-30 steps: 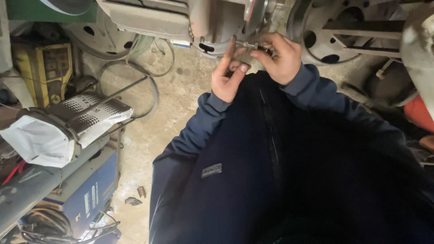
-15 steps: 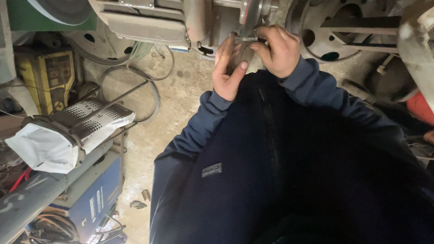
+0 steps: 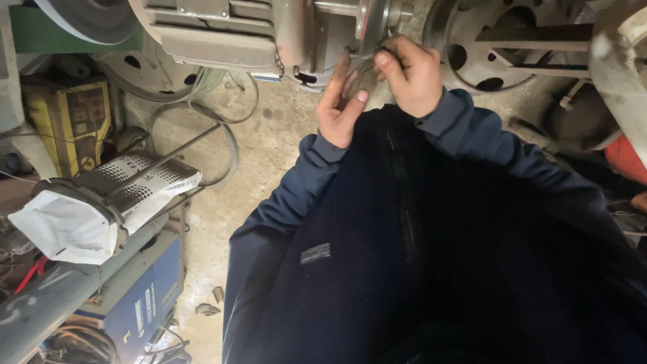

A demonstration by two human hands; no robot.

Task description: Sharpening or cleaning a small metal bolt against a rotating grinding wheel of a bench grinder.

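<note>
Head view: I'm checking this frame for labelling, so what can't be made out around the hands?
- The small part between the left hand and right hand: covered by fingers.
- The grey motor: cut off by the top edge.
- The floor below: hidden by the dark jacket.

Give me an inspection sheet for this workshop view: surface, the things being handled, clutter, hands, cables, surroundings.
Surface: bare concrete floor, dusty and stained.
Job's things: grey electric motor with a metal pulley disc on its shaft; a small metal part sits between the hands, its kind unclear.
Clutter: two small scraps on the floor.
Hands: left hand under the part, fingers up against the motor; right hand pinches at the disc's edge.
Cables: loops of grey cable on the floor.
Surroundings: yellow machine, blue welder box, white bag, steel wheel rim.
</note>
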